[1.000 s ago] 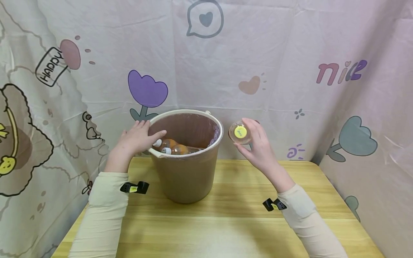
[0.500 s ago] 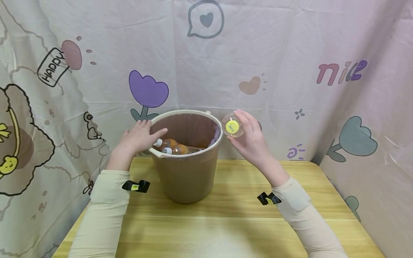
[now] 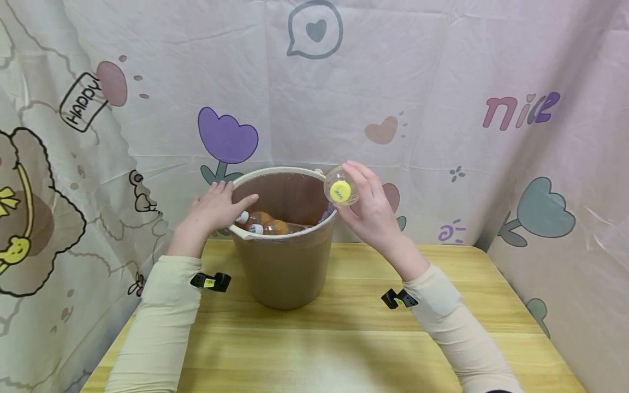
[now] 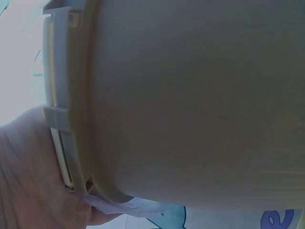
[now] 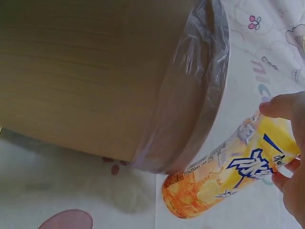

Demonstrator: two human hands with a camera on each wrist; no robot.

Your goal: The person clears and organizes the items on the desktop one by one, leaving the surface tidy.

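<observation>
A brown bucket (image 3: pixel 287 273) with a cream rim stands on the table, several orange drink bottles (image 3: pixel 275 227) with white caps lying inside. My left hand (image 3: pixel 213 207) holds the bucket's left rim, thumb over the inner side and fingers along the outside. My right hand (image 3: pixel 368 210) grips a yellow-capped drink bottle (image 5: pixel 228 174) at the bucket's right rim. Its cap points toward the head camera. In the right wrist view its yellow and orange label shows, and its base is right by the plastic-lined rim.
Clear plastic lining (image 5: pixel 200 62) hangs over the bucket's edge. The wooden table (image 3: pixel 304 355) reaches back to a printed cloth (image 3: pixel 314 109), which also covers both sides.
My right hand has moved left with the bottle, from beside the bucket to its right rim, slightly higher. My left hand stays on the rim.
</observation>
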